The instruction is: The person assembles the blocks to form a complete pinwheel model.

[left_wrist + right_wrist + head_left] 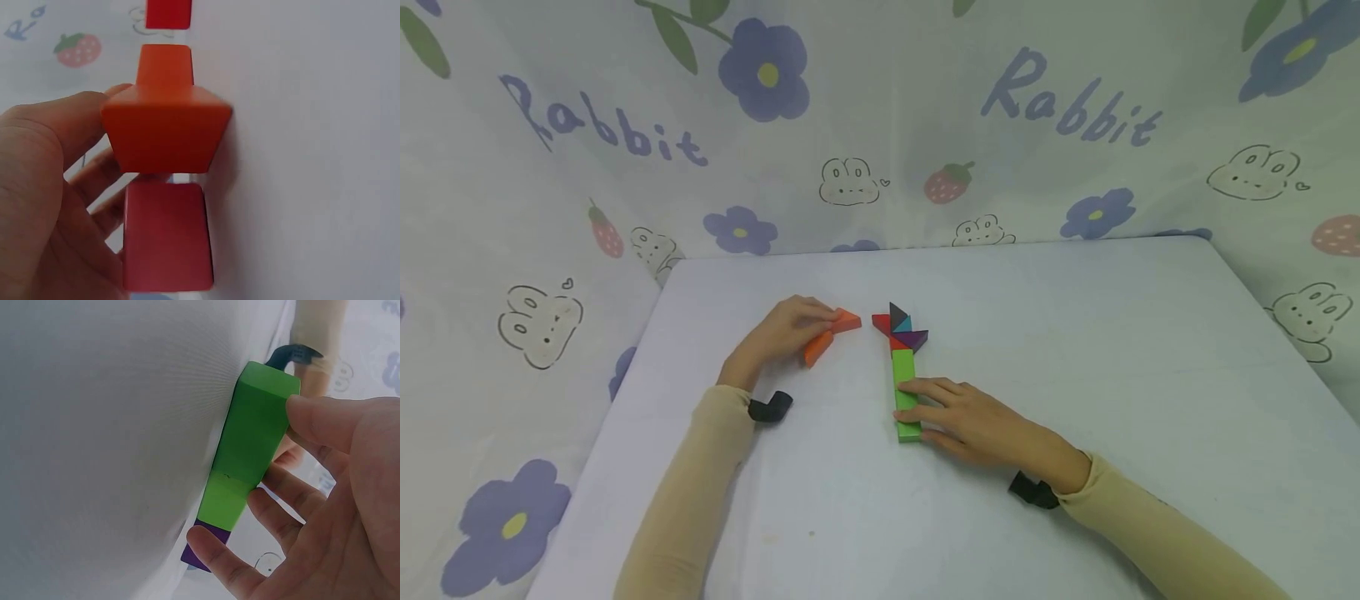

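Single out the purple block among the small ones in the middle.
The purple block is the wedge reaching farthest right of those in the head view; the others there are dark grey, blue and red.

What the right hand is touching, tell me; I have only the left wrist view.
Observer: The right hand has its fingers on a green strip.
Operator: Name a block just past the strip's far end.
Observer: A purple block lies there.
Operator: Now give me the left hand's side of that strip.
Observer: In the head view, the left hand is to the left of it, not touching it.
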Available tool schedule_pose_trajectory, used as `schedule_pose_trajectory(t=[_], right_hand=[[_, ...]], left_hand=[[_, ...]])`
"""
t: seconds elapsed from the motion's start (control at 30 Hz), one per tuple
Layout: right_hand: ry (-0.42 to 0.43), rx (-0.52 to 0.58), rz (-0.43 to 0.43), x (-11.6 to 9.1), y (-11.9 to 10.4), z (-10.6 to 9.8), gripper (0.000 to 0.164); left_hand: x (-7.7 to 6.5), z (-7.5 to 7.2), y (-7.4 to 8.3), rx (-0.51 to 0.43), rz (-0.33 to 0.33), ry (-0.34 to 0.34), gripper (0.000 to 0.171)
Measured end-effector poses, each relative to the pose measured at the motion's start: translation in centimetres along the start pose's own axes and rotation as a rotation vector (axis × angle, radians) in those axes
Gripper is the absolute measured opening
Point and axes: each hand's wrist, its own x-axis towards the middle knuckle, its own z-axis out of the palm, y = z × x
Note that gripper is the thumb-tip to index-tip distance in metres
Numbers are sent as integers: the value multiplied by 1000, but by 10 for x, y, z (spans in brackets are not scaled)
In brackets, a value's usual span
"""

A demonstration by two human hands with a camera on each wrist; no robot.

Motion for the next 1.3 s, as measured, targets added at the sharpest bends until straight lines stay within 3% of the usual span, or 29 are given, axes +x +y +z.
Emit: schedule_pose_trajectory(t=[0.13,0.37,0.53,0.83,1.3], right_hand=[[1,0,-4,0,0,0,40],[-1,-3,-6,0,1,0,40],[-7,-2,-1,0,1,1,40],[-4,-1,-11,0,2,2,40],[-3,-11,-10,0,2,1,40]], left_hand=[[0,5,10,36,-4,-18,28],[1,13,22,65,90,-21,28],[3,18,27,120,84,-18,30],[6,22,28,164,145,20,27],[9,28,30,165,172,9,29]])
